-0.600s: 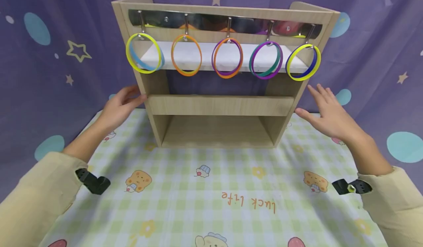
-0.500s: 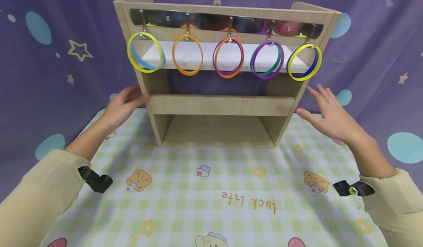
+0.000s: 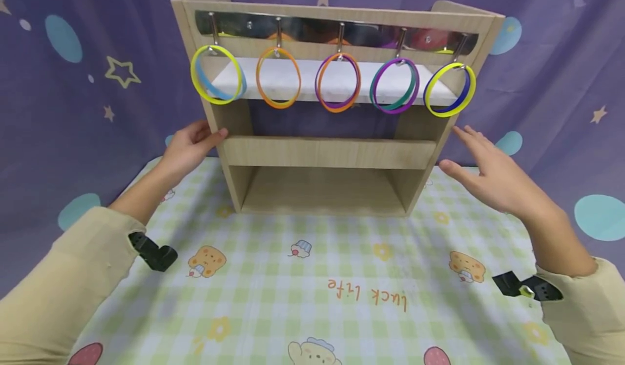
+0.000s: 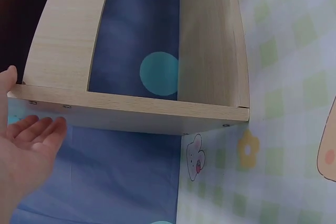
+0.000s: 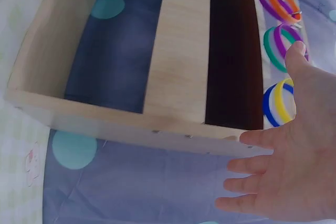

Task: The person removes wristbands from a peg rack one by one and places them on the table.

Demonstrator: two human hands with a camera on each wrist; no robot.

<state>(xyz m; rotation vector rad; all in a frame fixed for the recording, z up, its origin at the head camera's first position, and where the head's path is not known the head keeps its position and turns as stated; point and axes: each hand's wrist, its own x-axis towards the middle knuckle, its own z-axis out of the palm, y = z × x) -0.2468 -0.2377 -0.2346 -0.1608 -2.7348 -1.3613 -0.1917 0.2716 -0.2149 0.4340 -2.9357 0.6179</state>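
A light wood shelf unit (image 3: pixel 332 152) stands upright on the tablecloth. My left hand (image 3: pixel 187 148) is at its left side panel, the thumb over the front edge and the relaxed fingers along the outer face, as the left wrist view also shows. My right hand (image 3: pixel 493 175) is held beside the right panel with fingers extended and nothing in it; its thumb points toward the panel's front edge. Coloured wristbands hang in pairs from hooks along the top: yellow with light blue (image 3: pixel 243 85) at the left, purple with teal (image 3: pixel 397 111), and yellow with dark blue (image 5: pixel 269 113) at the right.
A metal hook rail (image 3: pixel 312 27) crosses the unit's top board, with a white shelf (image 3: pixel 303 72) behind the wristbands. The green checked tablecloth (image 3: pixel 263 300) spreads in front. A purple patterned curtain (image 3: pixel 552 83) hangs behind. Small black devices are strapped to both sleeves.
My left hand has shifted slightly up and right, its thumb now farther over the panel's edge. My right hand has turned a little, its fingers less spread. The wristbands still hang on the hooks.
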